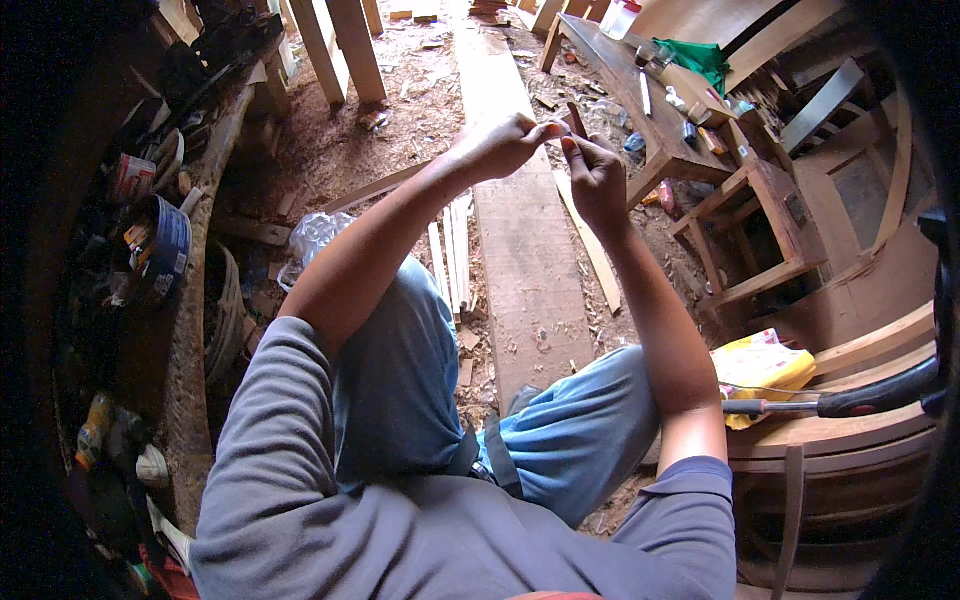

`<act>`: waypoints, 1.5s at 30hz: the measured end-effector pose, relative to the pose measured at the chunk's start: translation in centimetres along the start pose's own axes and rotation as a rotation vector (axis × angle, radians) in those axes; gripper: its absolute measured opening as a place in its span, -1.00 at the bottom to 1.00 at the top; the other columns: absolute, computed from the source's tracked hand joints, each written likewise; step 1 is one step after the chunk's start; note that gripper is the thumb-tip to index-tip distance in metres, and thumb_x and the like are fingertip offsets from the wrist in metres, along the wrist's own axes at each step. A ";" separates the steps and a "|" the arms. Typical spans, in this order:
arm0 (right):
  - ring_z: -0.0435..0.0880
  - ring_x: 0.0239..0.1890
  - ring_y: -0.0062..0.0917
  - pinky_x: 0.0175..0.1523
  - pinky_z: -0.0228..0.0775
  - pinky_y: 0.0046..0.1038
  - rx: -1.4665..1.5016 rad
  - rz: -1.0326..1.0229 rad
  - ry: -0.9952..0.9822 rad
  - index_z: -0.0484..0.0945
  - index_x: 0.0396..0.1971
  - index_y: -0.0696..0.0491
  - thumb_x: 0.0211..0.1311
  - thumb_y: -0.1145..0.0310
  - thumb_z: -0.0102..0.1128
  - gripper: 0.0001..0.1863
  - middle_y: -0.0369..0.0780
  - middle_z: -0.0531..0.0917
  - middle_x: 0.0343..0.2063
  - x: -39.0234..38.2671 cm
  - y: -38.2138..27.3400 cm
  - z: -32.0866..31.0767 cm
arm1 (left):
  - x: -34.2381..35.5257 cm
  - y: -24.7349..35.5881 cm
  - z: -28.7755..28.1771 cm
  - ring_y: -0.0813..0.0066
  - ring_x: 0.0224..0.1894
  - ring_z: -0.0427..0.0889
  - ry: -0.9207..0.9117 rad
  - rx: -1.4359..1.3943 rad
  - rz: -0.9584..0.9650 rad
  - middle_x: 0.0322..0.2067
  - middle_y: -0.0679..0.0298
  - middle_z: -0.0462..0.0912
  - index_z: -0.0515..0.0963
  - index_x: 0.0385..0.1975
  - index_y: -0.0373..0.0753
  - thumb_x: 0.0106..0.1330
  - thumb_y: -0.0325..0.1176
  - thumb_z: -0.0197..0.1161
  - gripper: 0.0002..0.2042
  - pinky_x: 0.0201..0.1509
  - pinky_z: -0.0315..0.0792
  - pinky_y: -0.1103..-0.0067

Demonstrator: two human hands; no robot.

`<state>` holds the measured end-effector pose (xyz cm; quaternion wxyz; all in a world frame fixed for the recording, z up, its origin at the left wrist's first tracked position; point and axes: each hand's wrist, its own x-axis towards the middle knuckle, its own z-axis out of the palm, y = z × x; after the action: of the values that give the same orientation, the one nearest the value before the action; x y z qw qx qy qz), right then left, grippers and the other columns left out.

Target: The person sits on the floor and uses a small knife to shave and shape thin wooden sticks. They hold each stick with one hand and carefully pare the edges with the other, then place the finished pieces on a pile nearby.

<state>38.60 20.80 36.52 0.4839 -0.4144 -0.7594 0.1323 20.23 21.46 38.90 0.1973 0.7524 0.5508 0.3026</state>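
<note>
My left hand (505, 145) and my right hand (598, 175) meet in front of me over a long wooden plank (530, 260), both with fingers closed in a pinch. Between their fingertips is a small, thin piece that is too small to make out. A narrow brown strip (575, 118) sticks up just behind my right fingertips; I cannot tell whether it is part of that piece.
A cluttered workbench (200, 260) runs along the left. At right are a wooden table (660, 150) with a green cloth (705, 62), a wooden frame (750, 280) and a yellow bag (760, 370). Offcuts and shavings litter the floor (400, 130).
</note>
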 end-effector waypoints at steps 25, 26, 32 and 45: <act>0.63 -0.32 -0.25 -0.16 0.43 -0.32 -0.064 0.032 -0.048 0.69 -0.06 0.11 0.40 0.26 0.13 -0.70 -0.04 0.64 -0.39 0.0 -0.4 -0.4 | -0.2 0.3 0.1 0.07 -0.42 0.67 -0.051 0.118 -0.088 -0.54 -0.02 0.65 0.66 -0.36 -0.32 0.39 0.37 -0.11 -0.26 -0.28 0.50 0.25; 0.63 -0.31 -0.26 -0.15 0.44 -0.33 -0.054 0.015 -0.029 0.69 -0.05 0.10 0.40 0.26 0.13 -0.70 -0.05 0.64 -0.40 0.0 -0.5 -0.5 | -0.1 0.2 0.1 0.07 -0.44 0.66 -0.055 0.126 -0.047 -0.56 -0.03 0.64 0.65 -0.37 -0.33 0.40 0.36 -0.11 -0.26 -0.29 0.49 0.24; 0.64 -0.30 -0.26 -0.12 0.45 -0.35 -0.045 0.003 -0.026 0.69 -0.02 0.04 0.41 0.25 0.12 -0.70 -0.05 0.65 -0.39 -0.1 -0.8 -0.6 | -0.2 0.0 0.2 0.06 -0.47 0.64 -0.050 0.087 -0.036 -0.59 -0.05 0.60 0.62 -0.40 -0.36 0.41 0.33 -0.11 -0.27 -0.31 0.47 0.21; 0.65 -0.31 -0.27 -0.17 0.44 -0.34 -0.095 0.011 -0.072 0.69 0.01 0.01 0.42 0.26 0.11 -0.70 -0.05 0.63 -0.39 0.0 -0.7 -0.6 | -0.2 0.1 0.2 0.07 -0.48 0.66 -0.039 0.134 -0.060 -0.59 -0.04 0.62 0.63 -0.44 -0.35 0.42 0.33 -0.12 -0.27 -0.31 0.49 0.23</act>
<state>38.80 20.27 37.24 0.4351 -0.4362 -0.7795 0.1136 20.39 21.26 38.80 0.1661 0.7529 0.5880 0.2443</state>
